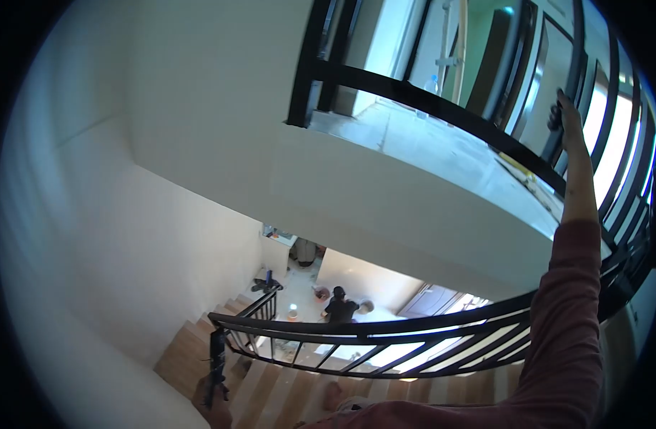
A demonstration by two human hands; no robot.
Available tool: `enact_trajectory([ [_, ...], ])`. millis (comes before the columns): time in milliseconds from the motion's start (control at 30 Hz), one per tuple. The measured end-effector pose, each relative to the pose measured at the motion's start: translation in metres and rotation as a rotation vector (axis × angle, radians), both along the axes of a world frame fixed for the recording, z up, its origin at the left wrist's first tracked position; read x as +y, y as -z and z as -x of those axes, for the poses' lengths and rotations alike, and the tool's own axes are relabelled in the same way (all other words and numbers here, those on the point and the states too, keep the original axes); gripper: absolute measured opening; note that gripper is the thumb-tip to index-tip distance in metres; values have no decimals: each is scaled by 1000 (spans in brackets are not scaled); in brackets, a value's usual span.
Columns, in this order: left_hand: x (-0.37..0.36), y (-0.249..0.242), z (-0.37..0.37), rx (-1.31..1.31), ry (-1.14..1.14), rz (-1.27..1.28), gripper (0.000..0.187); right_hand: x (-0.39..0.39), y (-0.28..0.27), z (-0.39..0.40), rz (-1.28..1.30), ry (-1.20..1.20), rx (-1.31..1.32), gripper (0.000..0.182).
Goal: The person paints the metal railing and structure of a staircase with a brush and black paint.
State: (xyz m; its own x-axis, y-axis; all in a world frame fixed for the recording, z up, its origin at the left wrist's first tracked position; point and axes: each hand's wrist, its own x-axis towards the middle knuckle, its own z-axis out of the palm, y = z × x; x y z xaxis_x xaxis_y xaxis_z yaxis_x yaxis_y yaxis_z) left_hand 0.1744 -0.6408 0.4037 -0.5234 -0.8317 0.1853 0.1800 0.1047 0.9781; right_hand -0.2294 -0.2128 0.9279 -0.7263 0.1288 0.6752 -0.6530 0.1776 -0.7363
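My right arm reaches up at the right, in a dull red sleeve. My right hand [568, 121] is closed around an upright black bar [575, 64] of the upper railing, its fingers curled round the far side. Low at the left, my left hand [212, 409] is closed at the lower end of a black upright piece [217, 350] with a ragged outline. That piece overlaps the corner of the lower handrail [299, 327]; I cannot tell if it is a railing post or a separate object.
Wooden stair treads [260, 393] curve down beneath me. Far below, a person in dark clothes [340, 307] crouches near round containers, with another person [304, 252] farther back. A clear bottle [431, 84] stands on the upper landing [414, 139]. A pale wall [178, 236] lines the left.
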Motion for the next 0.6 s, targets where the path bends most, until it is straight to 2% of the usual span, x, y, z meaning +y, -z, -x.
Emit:
enact_trajectory([
  [33,11,-8,-1,25,-18,21,11,-12,5,-8,35,87,51,33],
  [100,28,-21,-10,-22,7,65,12,10,-2,16,-39,-3,53,26],
  [133,33,-27,-12,-37,27,88,13,-6,5,1,10,26,52,27],
  [167,37,-24,-15,-19,25,72,14,14,7,24,-122,-49,209,26],
  [200,36,-19,-21,-23,58,99,15,8,9,16,-70,-114,217,28],
  [267,37,-22,-25,-22,115,138,18,8,16,-3,-83,-272,239,50],
  [300,44,-31,-26,170,156,-143,17,6,18,-15,-79,-337,238,64],
  [333,57,-49,-29,355,193,-430,16,10,8,-13,0,-410,71,73],
  [367,68,-58,-26,370,179,-437,15,12,9,-14,145,-567,11,70],
  [400,80,-67,-22,386,165,-444,14,21,8,-10,170,-721,-37,77],
  [467,97,-77,-15,96,23,120,13,26,10,-11,227,-884,-76,83],
  [600,112,-82,-11,98,45,145,13,31,19,-15,393,-924,-12,98],
])
